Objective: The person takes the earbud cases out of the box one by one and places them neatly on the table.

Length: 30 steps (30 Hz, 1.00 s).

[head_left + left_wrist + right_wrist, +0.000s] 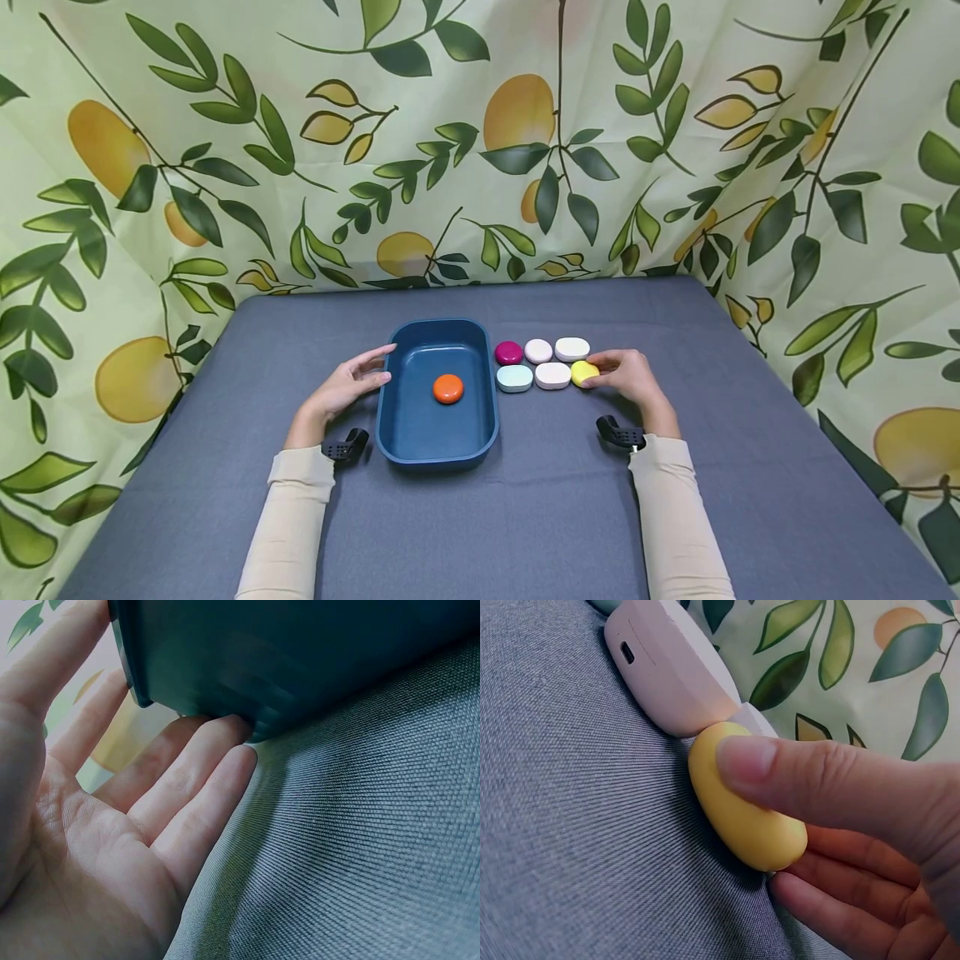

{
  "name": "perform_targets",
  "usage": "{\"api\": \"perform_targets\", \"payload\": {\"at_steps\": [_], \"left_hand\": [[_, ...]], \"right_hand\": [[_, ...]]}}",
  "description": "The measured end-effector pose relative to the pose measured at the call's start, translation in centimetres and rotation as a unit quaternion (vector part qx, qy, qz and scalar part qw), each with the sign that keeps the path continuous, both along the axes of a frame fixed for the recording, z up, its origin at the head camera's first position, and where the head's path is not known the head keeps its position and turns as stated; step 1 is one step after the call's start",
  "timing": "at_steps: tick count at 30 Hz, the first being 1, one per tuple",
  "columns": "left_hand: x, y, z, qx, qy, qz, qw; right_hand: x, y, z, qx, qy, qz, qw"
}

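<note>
A blue rectangular bin [438, 446] stands mid-table with one orange rounded case [448, 389] inside. My left hand [347, 388] is at the bin's left side, fingers loosely extended. In the left wrist view, its fingertips [238, 761] are right at the bin's outer wall [225, 660]. My right hand [632, 380] pinches a yellow rounded case [582, 374] between thumb and fingers. In the right wrist view, the yellow case [739, 802] is low over the cloth, right beside a pale case [667, 667] with a small charging port, like an earbud case.
Right of the bin sit a magenta case [508, 353], a round pale pink case [537, 351], a white oval case [572, 349], a light blue case [514, 378] and a whitish oval case [552, 376]. A leaf-patterned curtain [450, 192] hangs behind the grey-blue table [480, 542].
</note>
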<state>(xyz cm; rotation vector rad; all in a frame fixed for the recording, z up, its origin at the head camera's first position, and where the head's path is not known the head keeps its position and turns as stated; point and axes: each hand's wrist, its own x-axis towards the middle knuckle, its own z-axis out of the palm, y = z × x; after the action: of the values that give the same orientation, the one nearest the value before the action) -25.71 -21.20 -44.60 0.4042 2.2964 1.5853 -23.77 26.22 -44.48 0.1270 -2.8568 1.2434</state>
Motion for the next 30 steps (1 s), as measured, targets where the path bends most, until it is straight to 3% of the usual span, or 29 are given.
{"api": "perform_targets", "payload": {"at_steps": [13, 18, 25, 30], "left_hand": [[0.0, 0.0, 0.1, -0.002, -0.001, 0.001, 1.0000], [0.1, 0.0, 0.1, 0.000, 0.001, -0.001, 1.0000], [0.0, 0.0, 0.1, 0.003, -0.003, -0.002, 1.0000], [0.0, -0.1, 0.0, 0.004, -0.003, -0.003, 1.0000]], "right_hand": [[0.0, -0.3, 0.2, 0.032, 0.004, 0.017, 0.999], [0.1, -0.4, 0.4, 0.023, -0.007, 0.018, 1.000], [0.2, -0.5, 1.1, -0.009, -0.021, -0.012, 1.000], [0.6, -0.9, 2.1, -0.042, 0.007, -0.025, 0.999]]}}
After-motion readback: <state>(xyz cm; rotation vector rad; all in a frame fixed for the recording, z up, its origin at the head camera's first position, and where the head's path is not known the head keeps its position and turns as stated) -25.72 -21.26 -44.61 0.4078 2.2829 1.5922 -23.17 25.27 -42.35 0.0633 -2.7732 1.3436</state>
